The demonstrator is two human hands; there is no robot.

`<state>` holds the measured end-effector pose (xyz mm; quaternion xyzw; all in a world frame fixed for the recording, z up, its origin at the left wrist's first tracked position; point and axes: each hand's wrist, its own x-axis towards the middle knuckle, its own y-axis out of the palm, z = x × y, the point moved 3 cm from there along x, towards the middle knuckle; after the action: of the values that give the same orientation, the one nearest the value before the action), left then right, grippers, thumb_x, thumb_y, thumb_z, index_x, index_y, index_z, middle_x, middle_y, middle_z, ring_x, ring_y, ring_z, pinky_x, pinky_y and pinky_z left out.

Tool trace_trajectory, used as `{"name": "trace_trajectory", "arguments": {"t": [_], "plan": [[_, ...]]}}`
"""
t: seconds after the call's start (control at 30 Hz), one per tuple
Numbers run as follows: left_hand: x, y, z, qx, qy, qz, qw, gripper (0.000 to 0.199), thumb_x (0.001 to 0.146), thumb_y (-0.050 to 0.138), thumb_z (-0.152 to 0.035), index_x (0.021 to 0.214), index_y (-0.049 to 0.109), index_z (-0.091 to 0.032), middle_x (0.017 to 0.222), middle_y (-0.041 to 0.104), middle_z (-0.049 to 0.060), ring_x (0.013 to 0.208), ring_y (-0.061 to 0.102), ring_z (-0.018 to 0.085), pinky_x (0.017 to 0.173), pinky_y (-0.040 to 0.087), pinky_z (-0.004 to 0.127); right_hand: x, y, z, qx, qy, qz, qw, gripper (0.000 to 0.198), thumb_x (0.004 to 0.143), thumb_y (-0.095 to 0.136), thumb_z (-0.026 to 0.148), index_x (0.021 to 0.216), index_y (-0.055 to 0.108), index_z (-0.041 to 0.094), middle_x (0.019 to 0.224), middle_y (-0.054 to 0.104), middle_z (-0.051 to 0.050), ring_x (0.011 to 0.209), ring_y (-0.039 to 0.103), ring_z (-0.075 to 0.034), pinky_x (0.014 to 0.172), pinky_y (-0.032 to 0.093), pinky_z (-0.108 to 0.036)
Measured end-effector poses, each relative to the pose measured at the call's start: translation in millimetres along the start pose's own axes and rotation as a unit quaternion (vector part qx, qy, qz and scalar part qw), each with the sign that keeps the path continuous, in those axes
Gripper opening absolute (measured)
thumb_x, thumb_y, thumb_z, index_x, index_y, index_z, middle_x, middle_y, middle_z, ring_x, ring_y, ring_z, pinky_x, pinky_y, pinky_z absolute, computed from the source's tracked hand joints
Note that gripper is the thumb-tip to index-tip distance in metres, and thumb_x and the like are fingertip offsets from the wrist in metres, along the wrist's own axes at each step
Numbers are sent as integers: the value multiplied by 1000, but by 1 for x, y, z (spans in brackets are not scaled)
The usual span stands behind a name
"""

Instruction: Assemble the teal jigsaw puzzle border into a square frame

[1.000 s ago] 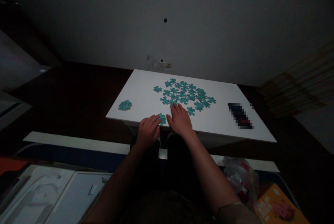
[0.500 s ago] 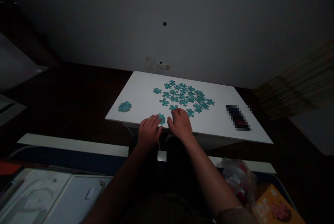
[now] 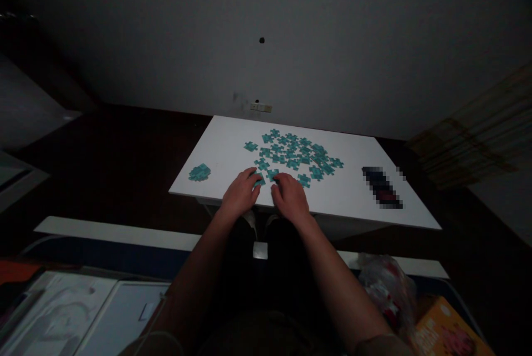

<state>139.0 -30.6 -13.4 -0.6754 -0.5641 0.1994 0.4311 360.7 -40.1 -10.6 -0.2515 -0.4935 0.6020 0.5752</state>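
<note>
Near the front edge of the white table [image 3: 332, 199], my left hand [image 3: 240, 194] has its fingers closed on a teal jigsaw puzzle piece [image 3: 260, 180], which they partly cover. Just to the right, my right hand [image 3: 291, 196] curls its fingertips over the edge of another teal puzzle piece [image 3: 272, 174]. The two pieces lie close together; whether they touch is hard to see. Beyond the hands, many loose teal pieces [image 3: 292, 151] are spread over the tabletop. A small stack of teal pieces [image 3: 200, 171] sits by the left edge.
A pixelated dark object [image 3: 381, 186] lies on the table's right side. A wall with a socket strip [image 3: 261, 107] stands behind. Close to me are a whiteboard-like panel [image 3: 120, 311] at left, a plastic bag [image 3: 386, 284] and an orange box [image 3: 446, 328] at right.
My left hand has moved slightly forward with its piece. The right hand's piece has come a little left and nearer, so the two pieces are closer together.
</note>
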Motion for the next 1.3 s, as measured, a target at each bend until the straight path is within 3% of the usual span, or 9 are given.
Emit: {"name": "trace_trajectory", "arguments": {"t": [0.17,0.27,0.4,0.57,0.7,0.8,1.03,1.13,1.3], "plan": [[-4,-2,2,-24,2,-2,1000,36,122,66,-19,149,89,-25,178,81,16,172,73,39,151,60,63,52,-22,-19,-53,72,18,996,52,128,53,25,167,87,25,171,86,-19,156,76,-44,135,60,-58],[-5,-6,0,-33,-1,-11,999,38,117,70,-16,144,92,-32,170,86,11,167,76,40,149,63,65,81,-28,-26,-84,59,58,993,50,128,59,26,172,83,21,179,82,-20,167,67,-46,140,55,-61],[-7,-7,0,-46,4,-27,999,44,111,75,-9,141,93,-36,163,89,10,162,79,38,146,66,64,96,-25,-33,-93,33,84,992,41,127,68,26,161,90,24,173,86,-20,178,58,-49,143,52,-65],[-8,-3,7,-59,21,-39,997,37,114,72,-10,143,88,-25,160,89,17,160,81,37,144,66,63,101,-19,-43,-83,40,83,992,39,120,74,22,154,93,21,164,86,-26,164,67,-50,139,54,-62],[-7,-1,11,-68,24,-50,996,36,113,74,-9,144,85,-25,158,88,18,159,81,37,143,66,65,103,-15,-48,-44,50,78,995,42,111,84,17,152,93,23,153,89,-24,154,73,-48,137,55,-61],[-8,0,13,-73,19,-58,996,37,112,76,-10,145,82,-25,158,87,18,159,81,39,144,65,67,101,-17,-52,31,52,36,998,50,102,87,12,150,92,25,151,87,-22,149,77,-45,133,60,-58],[-10,2,17,-90,-15,-82,992,81,109,81,-13,184,54,-19,171,79,24,160,82,40,142,68,65,81,-10,-34,240,46,-82,966,29,101,77,18,122,94,30,131,89,-12,112,86,-33,111,74,-51],[-11,1,17,-97,-18,-88,991,85,109,80,-15,189,51,-20,176,75,24,165,79,40,144,66,64,64,8,-8,269,50,-26,961,28,100,78,19,120,94,29,127,92,-9,99,86,-28,99,75,-45],[-13,-13,17,-100,-14,-68,993,57,113,78,-19,166,77,-37,170,82,14,165,78,38,148,63,60,58,19,26,214,17,63,975,30,105,80,21,127,97,31,126,98,-8,112,92,-30,110,76,-46]]}}
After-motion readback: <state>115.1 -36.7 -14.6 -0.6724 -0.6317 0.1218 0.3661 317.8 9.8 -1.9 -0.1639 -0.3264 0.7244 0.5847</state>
